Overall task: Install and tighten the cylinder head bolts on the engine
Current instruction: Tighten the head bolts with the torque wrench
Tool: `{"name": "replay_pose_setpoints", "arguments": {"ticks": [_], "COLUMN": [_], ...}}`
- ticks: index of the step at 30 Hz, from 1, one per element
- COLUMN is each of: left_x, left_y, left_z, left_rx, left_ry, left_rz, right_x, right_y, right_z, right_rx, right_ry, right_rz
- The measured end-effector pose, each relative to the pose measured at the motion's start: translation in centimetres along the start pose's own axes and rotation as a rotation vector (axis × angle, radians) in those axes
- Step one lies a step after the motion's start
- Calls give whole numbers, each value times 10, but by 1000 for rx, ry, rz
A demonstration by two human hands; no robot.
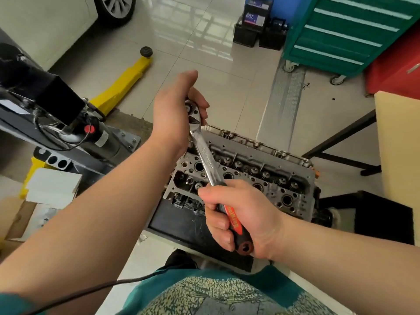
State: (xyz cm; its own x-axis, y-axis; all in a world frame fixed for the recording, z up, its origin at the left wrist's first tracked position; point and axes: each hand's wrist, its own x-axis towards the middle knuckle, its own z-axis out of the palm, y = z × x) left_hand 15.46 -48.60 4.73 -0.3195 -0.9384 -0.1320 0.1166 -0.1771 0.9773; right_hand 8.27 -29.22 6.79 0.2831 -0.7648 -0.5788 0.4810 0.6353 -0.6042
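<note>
I hold the ratchet wrench [205,155] up in front of me with both arms stretched forward. My right hand [241,214] is wrapped tight around its red and black handle, thumb on top, with the butt end poking out below my palm. My left hand [175,110] is cupped around the chrome ratchet head, fingers curled closed over it. The chrome shank runs slanting between my 2 hands and crosses my view of the cylinder head [250,176], which lies below on a dark tray [181,221], its valve springs and bolt holes facing up. A yellow floor jack [127,80] lies on the tiled floor to the left, well apart. A green tool cabinet [350,30] stands at the far right.
</note>
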Motion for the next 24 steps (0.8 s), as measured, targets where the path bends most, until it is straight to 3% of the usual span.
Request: {"name": "replay_pose_setpoints", "arguments": {"ticks": [8,24], "left_x": [7,13], "left_y": [14,18], "left_z": [-14,-19], "left_rx": [85,43], "left_ry": [-210,-363], "left_rz": [-74,-90], "right_x": [20,21], "right_y": [25,22], "right_z": [54,63], "right_rx": [122,126], "right_ry": [143,189], "right_rz": [-93,-151]}}
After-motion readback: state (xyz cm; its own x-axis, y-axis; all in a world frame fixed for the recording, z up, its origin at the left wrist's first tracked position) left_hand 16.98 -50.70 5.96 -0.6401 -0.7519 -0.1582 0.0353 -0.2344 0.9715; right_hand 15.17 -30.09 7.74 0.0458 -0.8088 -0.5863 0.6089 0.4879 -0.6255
